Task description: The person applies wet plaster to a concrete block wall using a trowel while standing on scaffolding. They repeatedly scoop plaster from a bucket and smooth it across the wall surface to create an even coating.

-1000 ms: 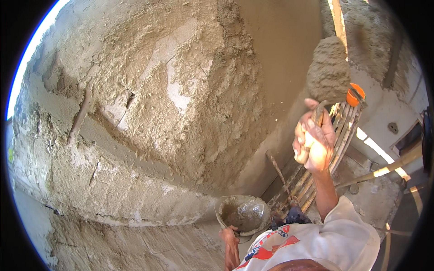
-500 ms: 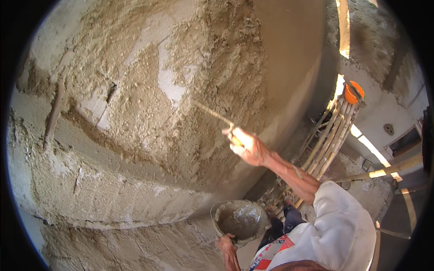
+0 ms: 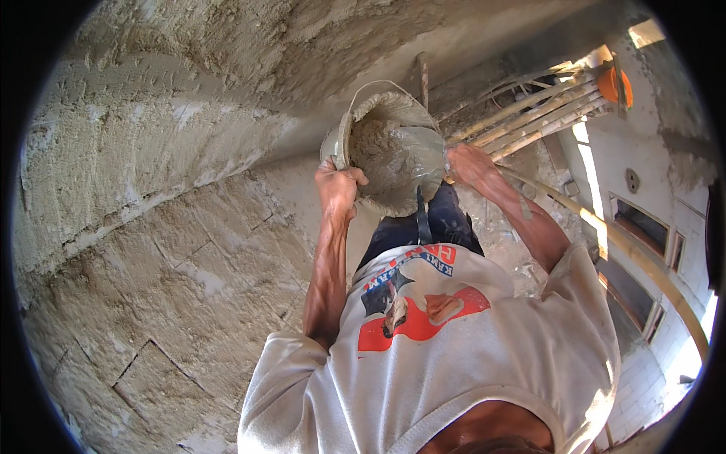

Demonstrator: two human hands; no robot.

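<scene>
A mortar-caked bucket (image 3: 342, 140) with a thin wire handle is held in front of my body, tilted so its mouth faces up toward me. My left hand (image 3: 338, 186) grips its near left rim, thumb over the edge. Wet grey mortar (image 3: 378, 147) lies inside. At the right rim, my right hand (image 3: 469, 164) is closed round the handle of a trowel, mostly hidden by the fingers. The trowel's smeared blade (image 3: 422, 149) reaches into the bucket, against the mortar.
Rough wet plaster covers the wall (image 3: 181, 113) at upper left. Below it is a mortar-smeared block surface (image 3: 174, 280). Bamboo poles (image 3: 541, 113) form a platform at upper right, with an orange bucket (image 3: 616, 87) at its far end. A long pole (image 3: 643, 253) curves down the right side.
My right hand has come down from the plastered wall to the bucket, bringing the trowel into it. The bucket, with my left hand on it, appears higher in view as the view tilted down.
</scene>
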